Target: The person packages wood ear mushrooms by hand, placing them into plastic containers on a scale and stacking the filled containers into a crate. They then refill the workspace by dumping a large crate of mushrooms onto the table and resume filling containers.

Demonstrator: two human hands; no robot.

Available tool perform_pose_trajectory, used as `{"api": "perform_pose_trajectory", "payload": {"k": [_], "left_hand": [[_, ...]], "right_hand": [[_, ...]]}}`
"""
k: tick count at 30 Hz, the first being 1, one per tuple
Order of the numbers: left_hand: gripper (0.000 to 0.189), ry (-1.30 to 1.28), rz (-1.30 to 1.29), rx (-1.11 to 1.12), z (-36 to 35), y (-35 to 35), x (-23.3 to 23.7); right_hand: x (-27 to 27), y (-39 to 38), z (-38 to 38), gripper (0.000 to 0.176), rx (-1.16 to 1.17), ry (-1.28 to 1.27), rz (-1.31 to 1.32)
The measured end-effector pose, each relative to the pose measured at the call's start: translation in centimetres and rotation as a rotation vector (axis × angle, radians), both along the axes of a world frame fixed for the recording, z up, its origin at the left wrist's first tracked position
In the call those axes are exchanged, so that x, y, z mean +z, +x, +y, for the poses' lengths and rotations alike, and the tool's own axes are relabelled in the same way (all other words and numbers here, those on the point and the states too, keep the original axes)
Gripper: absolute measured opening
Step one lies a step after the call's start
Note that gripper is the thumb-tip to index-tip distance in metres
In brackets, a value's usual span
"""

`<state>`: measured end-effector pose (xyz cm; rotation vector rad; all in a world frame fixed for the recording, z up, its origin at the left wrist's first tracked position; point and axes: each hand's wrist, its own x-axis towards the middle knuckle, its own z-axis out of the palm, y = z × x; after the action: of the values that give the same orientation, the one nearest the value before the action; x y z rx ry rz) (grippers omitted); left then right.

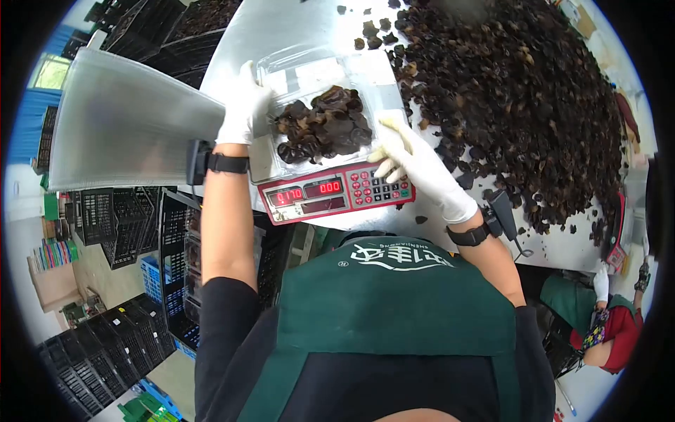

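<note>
A clear plastic box [306, 167] holding dark brown wood-ear-like pieces [327, 126] rests on a red and white digital scale [309, 207] whose display reads 0.170 and 0.00. At the box's left side is my left hand [244, 105] in a white glove, its visible fingers apart, touching or very near the edge. My right hand [409, 156], also gloved, is at the box's right side with fingers spread above the scale's keypad. Nothing shows between its fingers.
A large heap of dark pieces [513, 105] covers the right of the metal table [246, 32]. Stacked clear plastic sheets or lids [126, 123] stand at the left. Black crates [112, 352] are on the floor. Another person's gloved hand [601, 285] shows at lower right.
</note>
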<state>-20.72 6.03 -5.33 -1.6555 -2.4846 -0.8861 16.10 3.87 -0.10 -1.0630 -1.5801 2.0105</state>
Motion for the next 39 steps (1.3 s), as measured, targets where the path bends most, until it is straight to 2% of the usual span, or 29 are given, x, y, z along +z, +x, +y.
{"api": "perform_pose_trajectory", "payload": {"k": [1, 3, 6, 8, 10, 12, 13, 15, 18, 19, 20, 22, 23, 26, 30, 32, 35, 37, 39], "left_hand": [[0.043, 0.059, -0.086, -0.004, 0.1, 0.8, 0.5], [0.038, 0.203, -0.372, -0.068, -2.9, 4.6, 5.1], [0.046, 0.235, -0.658, -0.073, -7.3, 8.4, 9.3], [0.047, 0.314, -0.563, -0.241, -10.0, 8.2, 8.4], [0.047, 0.238, -0.278, -0.33, -12.7, 8.8, 8.0], [0.04, 0.046, -0.239, -0.356, -15.3, 10.2, 8.4], [0.04, 0.032, -0.427, -0.314, -16.0, 11.3, 7.8], [0.041, 0.071, -0.499, -0.234, -16.2, 12.7, 8.0], [0.043, 0.168, -0.426, -0.233, -15.5, 12.3, 8.5], [0.044, 0.191, -0.379, -0.247, -15.0, 11.8, 8.5], [0.04, 0.249, -0.4, -0.311, -14.2, 11.2, 8.9], [0.038, 0.308, -0.425, -0.275, -12.5, 10.8, 10.0], [0.037, 0.323, -0.496, -0.241, -11.8, 11.2, 11.0], [0.036, 0.325, -0.595, -0.205, -10.4, 10.9, 11.5], [0.036, 0.298, -0.58, -0.144, -10.0, 10.9, 11.9], [0.037, 0.312, -0.555, -0.147, -9.8, 10.6, 11.3], [0.038, 0.33, -0.561, -0.129, -9.5, 10.4, 10.9], [0.04, 0.35, -0.555, -0.089, -9.2, 10.8, 10.9], [0.047, 0.528, -0.163, 0.029, -8.7, 11.4, 10.2]], "right_hand": [[-0.9, -0.2, 0.4, 0.052, 0.005, -0.018, 0.042], [-1.0, 0.1, 1.0, 0.055, 0.014, -0.105, 0.073], [-0.3, 0.3, 1.6, 0.057, 0.024, -0.106, 0.012], [0.7, 0.2, 1.9, 0.056, 0.036, -0.11, -0.012], [1.2, -0.1, 2.2, 0.056, 0.011, -0.171, -0.044], [1.1, 0.1, 2.3, 0.056, -0.001, -0.174, -0.032], [1.0, 0.1, 2.4, 0.055, 0.002, -0.162, -0.034], [0.7, 0.0, 2.5, 0.051, 0.006, -0.137, -0.034], [-1.2, 0.2, 3.2, 0.037, -0.189, 0.287, -0.127], [-1.1, -0.2, 3.2, 0.024, -0.271, 0.467, -0.103], [-0.6, -0.8, 3.6, 0.023, -0.212, 0.689, -0.093], [0.8, -2.4, 4.4, 0.024, -0.077, 1.127, -0.068], [2.3, -3.5, 3.8, 0.026, 0.001, 0.989, -0.169], [1.1, -6.3, 5.3, 0.027, 0.006, 1.475, -0.188], [0.2, -6.7, 6.5, 0.026, 0.08, 1.246, -0.196], [0.5, -6.2, 6.6, 0.026, 0.064, 1.047, -0.093], [1.7, -5.7, 6.3, 0.027, 0.034, 0.757, -0.073], [1.4, -5.6, 6.5, 0.026, 0.029, 0.782, -0.047], [1.2, -5.5, 6.5, 0.025, 0.016, 0.775, -0.021]]}}
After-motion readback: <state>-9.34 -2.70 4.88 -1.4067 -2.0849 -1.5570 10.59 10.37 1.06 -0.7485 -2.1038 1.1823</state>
